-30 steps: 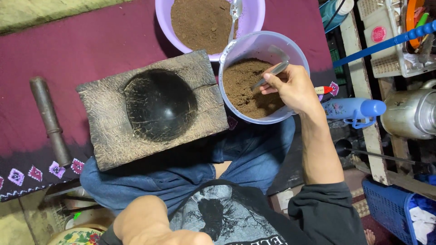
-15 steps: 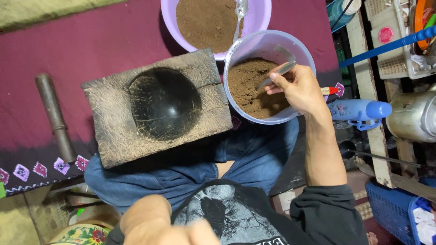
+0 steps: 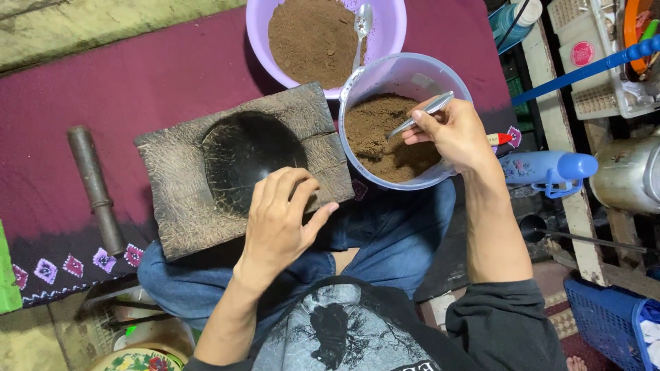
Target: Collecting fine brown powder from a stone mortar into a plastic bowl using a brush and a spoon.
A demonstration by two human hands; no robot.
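Metal spoon (image 3: 418, 114) pinched in right hand (image 3: 450, 134) fingers, dipped into brown powder in pale tub (image 3: 357, 82). Left hand (image 3: 278, 223) spread open on black-bowled wooden mortar (image 3: 179, 206). More powder in purple basin (image 3: 260, 34) beyond.

The wooden block (image 3: 240, 168) lies on the person's lap. The tub (image 3: 405, 120) sits just right of it. The bowl (image 3: 326, 34) is behind both. The pestle (image 3: 95, 189) lies left, on the cloth (image 3: 103, 82).

Brown powder (image 3: 388, 141) in pale lilac tubs (image 3: 405, 75), maroon cloth (image 3: 137, 82) (purple diamond border), black-hollowed grey block (image 3: 240, 168).
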